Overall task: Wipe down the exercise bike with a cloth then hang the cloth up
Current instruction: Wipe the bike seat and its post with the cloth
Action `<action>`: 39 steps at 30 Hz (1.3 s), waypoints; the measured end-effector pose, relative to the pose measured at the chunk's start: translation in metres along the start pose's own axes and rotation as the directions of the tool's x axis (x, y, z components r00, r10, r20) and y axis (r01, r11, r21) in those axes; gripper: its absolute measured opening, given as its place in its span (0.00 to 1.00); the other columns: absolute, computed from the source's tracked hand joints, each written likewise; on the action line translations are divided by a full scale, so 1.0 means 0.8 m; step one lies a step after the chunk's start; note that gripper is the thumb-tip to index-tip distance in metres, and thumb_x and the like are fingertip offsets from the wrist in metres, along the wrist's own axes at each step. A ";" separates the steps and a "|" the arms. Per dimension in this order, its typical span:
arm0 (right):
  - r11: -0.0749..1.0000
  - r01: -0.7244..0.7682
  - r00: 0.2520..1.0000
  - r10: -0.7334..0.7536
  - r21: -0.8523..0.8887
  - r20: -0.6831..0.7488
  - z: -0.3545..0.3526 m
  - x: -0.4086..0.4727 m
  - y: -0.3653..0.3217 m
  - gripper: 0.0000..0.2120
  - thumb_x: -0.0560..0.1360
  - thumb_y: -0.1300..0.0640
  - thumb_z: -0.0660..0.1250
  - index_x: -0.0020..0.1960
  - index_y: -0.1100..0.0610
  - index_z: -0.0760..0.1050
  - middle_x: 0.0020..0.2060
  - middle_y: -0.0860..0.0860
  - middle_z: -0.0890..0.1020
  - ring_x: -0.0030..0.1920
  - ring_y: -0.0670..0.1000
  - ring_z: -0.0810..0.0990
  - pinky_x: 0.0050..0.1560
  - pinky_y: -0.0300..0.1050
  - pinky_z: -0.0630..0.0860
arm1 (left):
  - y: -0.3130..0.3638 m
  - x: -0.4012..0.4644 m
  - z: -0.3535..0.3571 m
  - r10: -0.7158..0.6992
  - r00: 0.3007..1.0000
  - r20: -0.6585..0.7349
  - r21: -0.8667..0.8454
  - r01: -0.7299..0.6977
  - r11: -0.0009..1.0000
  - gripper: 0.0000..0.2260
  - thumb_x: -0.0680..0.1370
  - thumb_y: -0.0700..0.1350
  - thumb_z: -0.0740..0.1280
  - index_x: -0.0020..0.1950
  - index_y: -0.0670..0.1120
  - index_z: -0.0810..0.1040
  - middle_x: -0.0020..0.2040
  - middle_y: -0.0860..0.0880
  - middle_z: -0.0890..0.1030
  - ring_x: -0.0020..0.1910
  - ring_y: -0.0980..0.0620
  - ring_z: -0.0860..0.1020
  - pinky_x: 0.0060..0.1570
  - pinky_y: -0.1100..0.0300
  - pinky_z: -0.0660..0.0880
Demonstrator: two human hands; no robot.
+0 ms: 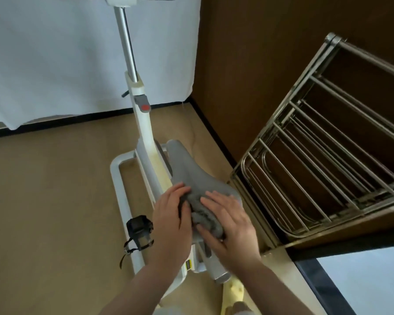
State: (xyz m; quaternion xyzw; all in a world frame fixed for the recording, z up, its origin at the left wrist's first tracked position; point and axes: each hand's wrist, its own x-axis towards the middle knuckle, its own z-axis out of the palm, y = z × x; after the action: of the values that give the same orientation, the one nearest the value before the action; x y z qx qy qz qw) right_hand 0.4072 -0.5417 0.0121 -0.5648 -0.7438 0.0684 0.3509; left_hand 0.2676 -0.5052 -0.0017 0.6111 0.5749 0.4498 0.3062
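White sheet (pixel 55 64) hangs on the wall far left of the saddle, above the tan floor (pixel 43 201). Black pedal (pixel 138 228) with strap sits low, left of the saddle and below it. White exercise bike (pixel 143 133) frame runs up from the saddle toward a chrome post (pixel 125 42); red knob (pixel 145 107) on the stem, well above the saddle. Grey saddle (pixel 184 164), nose pointing away from the camera. Left hand (pixel 172 214) on the saddle's rear left edge, fingers curled round the left end of the grey cloth (pixel 205 212), gripping it. Cloth is bunched on the rear of the saddle, between both hands. Right hand (pixel 228 223) lies flat on the cloth's right side, fingers extended and pressing down, not clenched. Metal drying rack (pixel 316 155) stands just right of the saddle, against the brown wall (pixel 259 64). Yellow slipper (pixel 231 294) is below the saddle at the bottom edge.
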 end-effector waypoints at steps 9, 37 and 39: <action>0.984 -0.153 0.988 0.155 0.091 -0.016 0.004 0.008 -0.009 0.21 0.74 0.47 0.65 0.66 0.46 0.71 0.67 0.42 0.72 0.70 0.41 0.66 0.69 0.56 0.68 | 0.021 0.003 0.010 -0.096 0.990 -0.101 -0.003 0.097 0.995 0.14 0.75 0.42 0.56 0.54 0.55 0.75 0.57 0.59 0.75 0.58 0.66 0.69 0.60 0.73 0.61; 0.894 0.153 0.762 -0.379 0.422 0.525 0.007 0.155 0.062 0.19 0.77 0.44 0.65 0.66 0.47 0.72 0.65 0.41 0.74 0.68 0.39 0.67 0.69 0.43 0.67 | 0.054 -0.018 0.039 -0.468 0.769 -0.435 -0.161 0.445 0.881 0.09 0.79 0.48 0.64 0.58 0.55 0.76 0.50 0.64 0.77 0.52 0.67 0.74 0.47 0.76 0.67; 0.847 0.272 0.659 -0.509 0.456 0.554 0.000 0.154 0.058 0.19 0.77 0.45 0.65 0.67 0.47 0.72 0.65 0.40 0.74 0.68 0.36 0.67 0.70 0.41 0.66 | 0.054 -0.031 0.046 -0.425 0.780 -0.459 -0.149 0.403 0.903 0.11 0.79 0.52 0.63 0.61 0.54 0.75 0.53 0.63 0.77 0.54 0.67 0.73 0.51 0.74 0.67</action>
State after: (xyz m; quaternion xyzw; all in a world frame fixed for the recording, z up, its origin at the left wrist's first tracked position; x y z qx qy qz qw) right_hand 0.4297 -0.4160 0.0439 -0.2597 -0.9003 0.3087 0.1637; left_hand 0.3207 -0.5309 0.0166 0.3320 0.7427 0.5211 0.2580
